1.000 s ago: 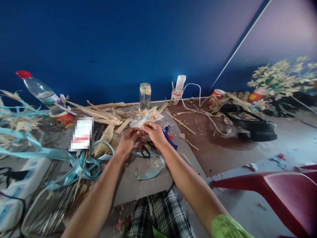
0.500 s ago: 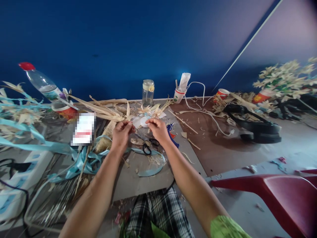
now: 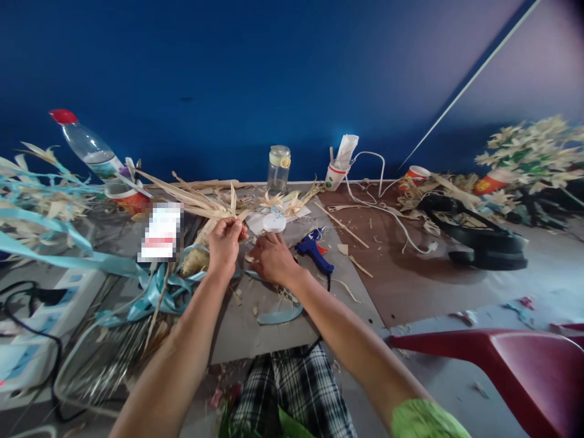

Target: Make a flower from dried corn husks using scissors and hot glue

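Lower than in the previous frame, the right hand (image 3: 272, 258) now covers the spot where the scissors showed, just below the white disc (image 3: 274, 224); whether its downturned fingers grip anything, I cannot tell. Thumb and fingertips of the left hand (image 3: 225, 244) pinch a pale husk piece (image 3: 233, 198), which rises upright just above them, left of the disc. Beside the right wrist lies a blue glue gun (image 3: 316, 250).

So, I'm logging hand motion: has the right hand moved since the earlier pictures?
Yes: the right hand moved left and lower in view, judged against the glue gun.
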Available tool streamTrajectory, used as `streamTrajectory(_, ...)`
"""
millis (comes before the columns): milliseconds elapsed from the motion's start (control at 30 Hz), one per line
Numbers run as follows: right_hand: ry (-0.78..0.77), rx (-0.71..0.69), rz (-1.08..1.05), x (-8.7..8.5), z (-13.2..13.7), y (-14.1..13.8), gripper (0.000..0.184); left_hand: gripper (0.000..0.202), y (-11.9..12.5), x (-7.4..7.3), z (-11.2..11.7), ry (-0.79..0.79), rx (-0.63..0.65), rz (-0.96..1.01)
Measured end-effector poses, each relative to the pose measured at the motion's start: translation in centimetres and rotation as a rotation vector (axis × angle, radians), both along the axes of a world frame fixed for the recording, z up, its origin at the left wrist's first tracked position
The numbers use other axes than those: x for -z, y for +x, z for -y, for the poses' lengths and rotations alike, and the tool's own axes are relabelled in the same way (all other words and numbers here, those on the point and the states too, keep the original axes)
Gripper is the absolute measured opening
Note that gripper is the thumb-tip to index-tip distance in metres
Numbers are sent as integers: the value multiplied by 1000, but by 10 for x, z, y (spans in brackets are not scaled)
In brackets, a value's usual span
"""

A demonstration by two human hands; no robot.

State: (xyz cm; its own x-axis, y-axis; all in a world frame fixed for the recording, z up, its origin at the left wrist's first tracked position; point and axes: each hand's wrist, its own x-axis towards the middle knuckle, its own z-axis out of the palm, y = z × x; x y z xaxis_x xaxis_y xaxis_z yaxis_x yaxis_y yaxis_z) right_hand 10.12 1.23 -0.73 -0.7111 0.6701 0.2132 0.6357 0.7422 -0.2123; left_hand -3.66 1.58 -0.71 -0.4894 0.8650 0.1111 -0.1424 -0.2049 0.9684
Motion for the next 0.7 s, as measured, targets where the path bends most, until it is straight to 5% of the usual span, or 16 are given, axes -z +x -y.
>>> streamTrajectory(133,-90,35,-228,4,-4,-2,13,23,-2,2,-1,-2,-2,-29)
streamTrajectory(333,-638,250,-1048,5,-29,12,16,24,-1,2,-1,0,-41,67)
streamTrajectory(433,-772,266,-1323,2,-34,16,19,26,2,0,1,-42,43,99)
streamTrajectory(533,-686,219,-1395,0,-33,18,17,28,5,-4,4,-59,158,97)
streamTrajectory(700,-296,117,-1242,1,-27,17,9,29,10,-8,9,-122,320,144)
